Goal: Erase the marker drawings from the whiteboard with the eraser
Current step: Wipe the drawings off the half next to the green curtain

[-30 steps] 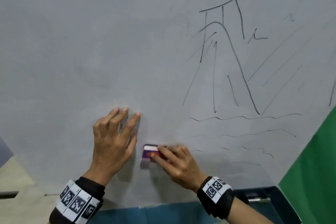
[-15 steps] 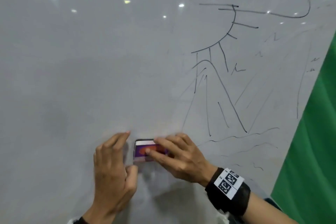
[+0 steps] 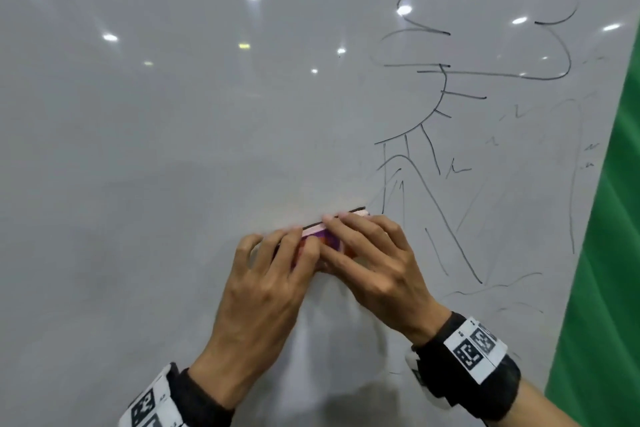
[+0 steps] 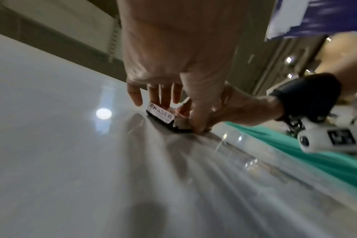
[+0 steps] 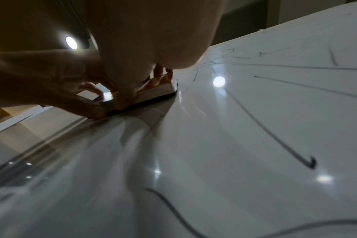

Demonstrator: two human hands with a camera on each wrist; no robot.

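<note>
1. Where your hands meet low on the board point(image 3: 173, 149), you hold the eraser point(image 3: 325, 236) flat against it, black felt side down.
2. Your left hand point(image 3: 263, 291) grips the eraser's left end, fingers curled over its top, thumb at its near edge.
3. Your right hand point(image 3: 377, 263) clamps the right end, fingers bent across the top, thumb on the near side.
4. The eraser has a purple and orange top; the left wrist view shows a white side label reading ERASER point(image 4: 161, 113).
5. The drawing point(image 3: 433, 184), black marker lines, fills the board's right part; the eraser's right end lies just beside its nearest strokes.
6. A green sheet point(image 3: 609, 253) borders the board's right edge.
7. Both your wrists wear black bands with white coded tags point(image 3: 476, 350).
</note>
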